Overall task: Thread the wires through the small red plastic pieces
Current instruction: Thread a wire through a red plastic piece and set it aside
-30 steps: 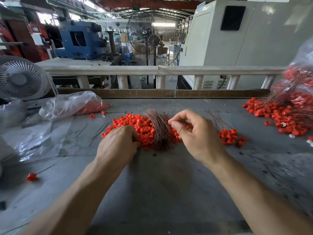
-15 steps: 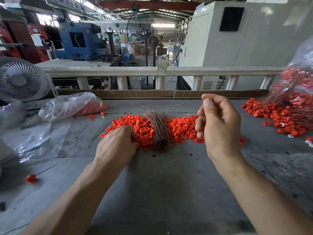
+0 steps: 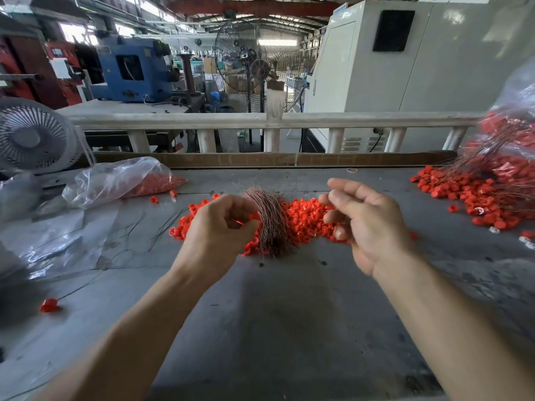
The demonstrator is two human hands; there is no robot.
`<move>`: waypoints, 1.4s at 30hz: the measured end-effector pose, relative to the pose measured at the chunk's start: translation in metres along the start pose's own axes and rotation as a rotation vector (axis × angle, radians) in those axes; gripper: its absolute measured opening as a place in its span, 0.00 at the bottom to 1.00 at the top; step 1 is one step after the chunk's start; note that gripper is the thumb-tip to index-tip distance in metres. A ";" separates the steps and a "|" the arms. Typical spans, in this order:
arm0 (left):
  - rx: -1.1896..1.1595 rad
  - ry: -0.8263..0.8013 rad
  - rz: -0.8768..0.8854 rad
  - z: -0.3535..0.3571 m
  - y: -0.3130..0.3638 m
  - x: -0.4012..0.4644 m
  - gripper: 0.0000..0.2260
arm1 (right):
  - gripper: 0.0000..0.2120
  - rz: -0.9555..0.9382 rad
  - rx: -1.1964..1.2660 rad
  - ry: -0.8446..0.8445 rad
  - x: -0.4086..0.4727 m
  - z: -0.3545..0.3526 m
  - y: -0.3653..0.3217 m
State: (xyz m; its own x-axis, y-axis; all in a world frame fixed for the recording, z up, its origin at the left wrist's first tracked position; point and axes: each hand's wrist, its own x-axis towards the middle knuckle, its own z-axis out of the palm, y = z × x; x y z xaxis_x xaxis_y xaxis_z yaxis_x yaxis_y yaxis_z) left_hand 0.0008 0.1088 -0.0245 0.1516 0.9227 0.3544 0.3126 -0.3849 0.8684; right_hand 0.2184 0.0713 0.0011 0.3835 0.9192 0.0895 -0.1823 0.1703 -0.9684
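Seen from above and behind, two bare forearms reach forward over a grey bench (image 3: 289, 314). Centrally, at about 12 o'clock from the wrists, lies a heap of small red plastic pieces (image 3: 307, 218), and a bundle of thin coppery wires (image 3: 270, 224) rests across the middle of that heap, fanned out at its far end. At 11 o'clock the left hand (image 3: 217, 227) hovers over the left part of the heap with fingers curled; its grip pinches one red piece (image 3: 238, 222) between thumb and fingertips, just beside the wire bundle. At 1 o'clock the right hand (image 3: 364, 218) is raised over the right part of the heap, fingers loosely bent; whether its grip holds a wire is too fine to tell. Far out at 2 o'clock sits a second pile of red pieces with wires (image 3: 486, 192), spilling from a clear bag (image 3: 518, 105) at the bench's right edge. At 10 o'clock lies a clear plastic bag (image 3: 115, 180) holding more red pieces, with crumpled plastic sheeting (image 3: 52, 241) nearer the left edge and several dark loose wires (image 3: 162, 227) between the sheeting and the heap. One stray red piece on a wire (image 3: 49, 305) lies at 9 o'clock. A small white desk fan (image 3: 34, 137) stands at the far left, and a pale railing (image 3: 260, 120) runs behind the bench.
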 end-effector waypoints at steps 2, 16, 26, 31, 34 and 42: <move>-0.223 -0.063 -0.029 0.004 0.002 -0.002 0.10 | 0.12 0.013 -0.121 -0.072 -0.004 0.005 0.006; -0.562 -0.207 -0.067 0.005 0.005 -0.003 0.10 | 0.05 -0.222 -0.348 -0.285 -0.018 0.018 0.010; -0.502 -0.261 -0.041 0.004 0.012 -0.008 0.10 | 0.06 -0.313 -0.442 -0.294 -0.021 0.020 0.014; -0.492 -0.261 -0.049 0.005 0.016 -0.011 0.11 | 0.06 -0.298 -0.492 -0.302 -0.022 0.020 0.016; -0.482 -0.259 -0.043 0.004 0.017 -0.012 0.12 | 0.07 -0.303 -0.526 -0.288 -0.022 0.020 0.015; -0.507 -0.200 -0.081 0.007 0.013 -0.011 0.10 | 0.05 -0.288 -0.547 -0.296 -0.026 0.020 0.012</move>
State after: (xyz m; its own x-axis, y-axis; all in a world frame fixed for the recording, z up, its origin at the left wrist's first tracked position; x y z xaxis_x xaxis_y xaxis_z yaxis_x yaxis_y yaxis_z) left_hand 0.0098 0.0937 -0.0190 0.3368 0.9079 0.2496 -0.1527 -0.2089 0.9659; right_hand 0.1884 0.0570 -0.0085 0.0707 0.9356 0.3458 0.4035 0.2902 -0.8677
